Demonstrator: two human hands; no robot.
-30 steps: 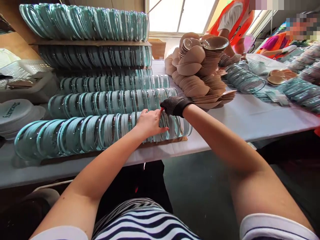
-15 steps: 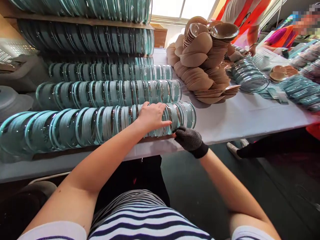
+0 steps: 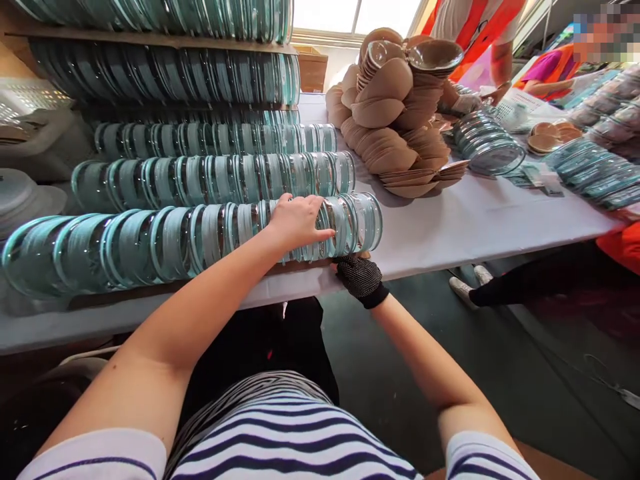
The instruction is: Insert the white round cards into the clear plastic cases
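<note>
Left hand [image 3: 299, 220]: bare, fingers spread flat over the front row of glass lids [image 3: 200, 240].
Right hand [image 3: 359, 275]: gloved, just below that row's end; grip unclear.

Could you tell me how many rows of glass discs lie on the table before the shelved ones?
3: front row of teal-edged glass discs under both hands, middle row, back row; more may hide behind.

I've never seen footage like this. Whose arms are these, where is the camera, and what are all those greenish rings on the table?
The camera sits on a person's head, looking down, so the two arms are that person's own. The bare left hand rests on top of the nearest row of glass discs, which stand on edge side by side. The right hand, in a dark dotted glove, touches the row's underside at the white table edge. More rows lie stacked behind. Further back is a heap of tan cup-shaped pieces. A co-worker in an orange vest stands beyond.
</note>
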